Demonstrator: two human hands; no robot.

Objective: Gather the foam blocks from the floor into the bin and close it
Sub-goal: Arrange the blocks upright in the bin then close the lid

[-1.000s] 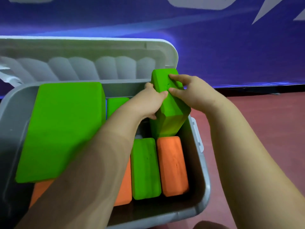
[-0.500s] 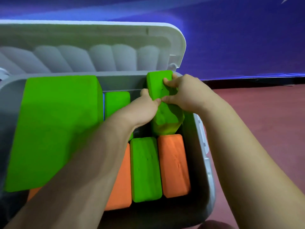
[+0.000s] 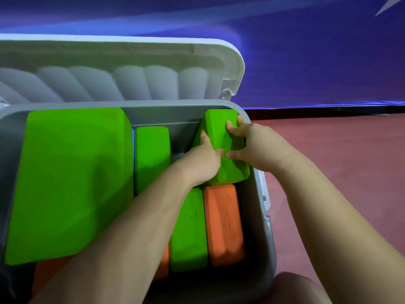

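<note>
Both hands grip one green foam block (image 3: 221,137) at the far right corner of the grey bin (image 3: 266,227). The block sits tilted, its far end raised near the rim. The left hand (image 3: 202,163) holds the block's left side with fingers curled around it. The right hand (image 3: 254,145) presses on its top and right side, fingers closed on the foam.

The lid (image 3: 122,69) stands open behind the far edge of the bin. Inside lie a large green block (image 3: 70,183) along the left side, a medium green block (image 3: 152,154), a narrow green block (image 3: 189,231) and an orange block (image 3: 223,224) near the right wall. No readable writing or label is visible.
</note>
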